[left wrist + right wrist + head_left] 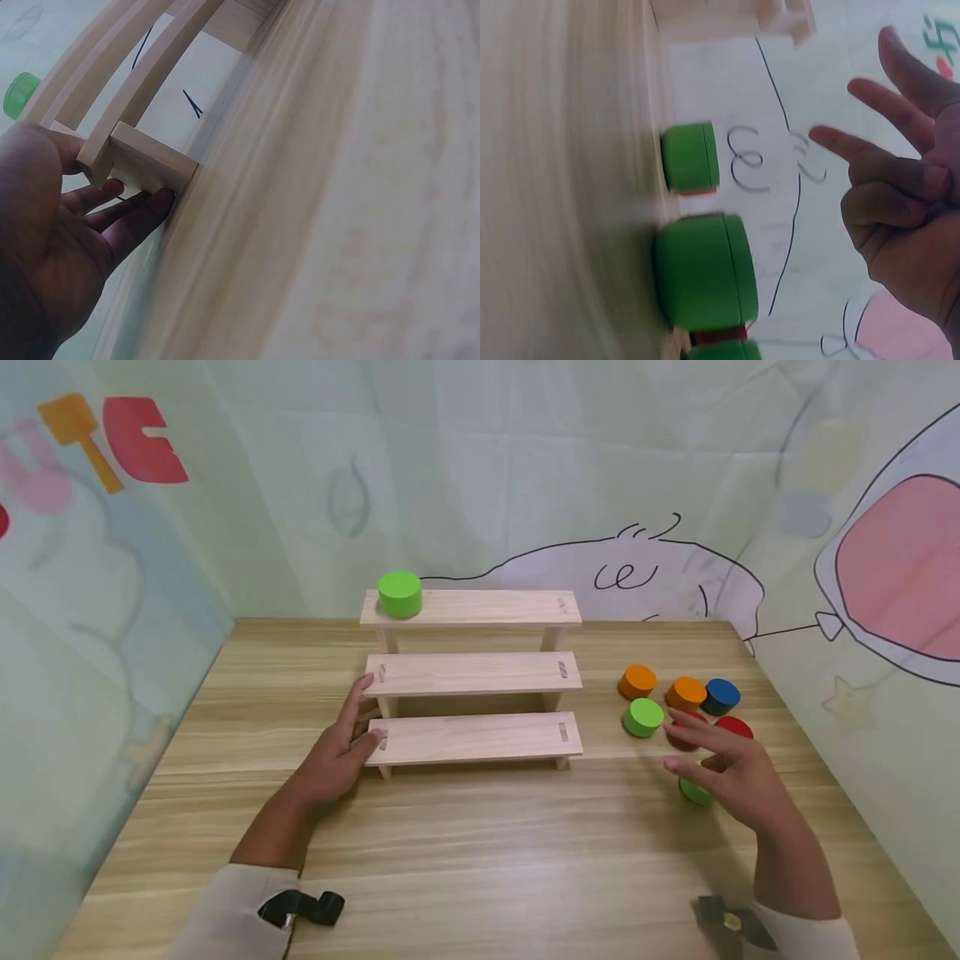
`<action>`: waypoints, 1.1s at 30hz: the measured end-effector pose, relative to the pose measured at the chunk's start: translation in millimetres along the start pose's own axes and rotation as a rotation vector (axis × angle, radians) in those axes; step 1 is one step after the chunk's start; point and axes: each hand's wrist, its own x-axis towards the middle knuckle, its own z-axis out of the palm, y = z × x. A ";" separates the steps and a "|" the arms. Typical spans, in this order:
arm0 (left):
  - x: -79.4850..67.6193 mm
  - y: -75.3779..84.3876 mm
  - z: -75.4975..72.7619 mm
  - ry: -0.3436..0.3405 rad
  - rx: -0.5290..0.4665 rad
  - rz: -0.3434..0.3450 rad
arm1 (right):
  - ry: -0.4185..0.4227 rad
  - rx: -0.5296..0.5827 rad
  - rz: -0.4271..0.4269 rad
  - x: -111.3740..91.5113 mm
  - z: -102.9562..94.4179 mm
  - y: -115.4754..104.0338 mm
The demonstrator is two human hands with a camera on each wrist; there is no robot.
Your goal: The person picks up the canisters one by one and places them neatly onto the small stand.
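A pale wooden three-step rack [472,673] stands on the table. My left hand [337,760] grips its left end, thumb on the lowest step; in the left wrist view, other fingers [139,225] reach to the side support. A green cylinder [401,594] sits at the left of the top step. My right hand [738,777] hovers over a group of cylinders and holds nothing; its thumb, index and middle fingers extend, the others curl. Beneath or beside it are a red cylinder [681,737], a second red cylinder [738,727] and a partly hidden green cylinder [694,792].
Right of the rack are another green cylinder [643,717], an orange cylinder [638,682], a second orange cylinder [686,693] and a blue cylinder [722,697]. A printed cloth backdrop [480,485] surrounds the wood-grain table [495,852].
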 end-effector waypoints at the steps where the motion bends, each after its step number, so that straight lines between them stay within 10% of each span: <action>1: 0.0 0.3 0.3 0.001 0.003 -0.001 | 0.000 0.007 0.006 -1.8 -1.9 2.5; 33: -1.2 2.1 0.5 0.011 0.017 0.011 | -0.307 -0.026 0.389 -11.9 -33.6 53.3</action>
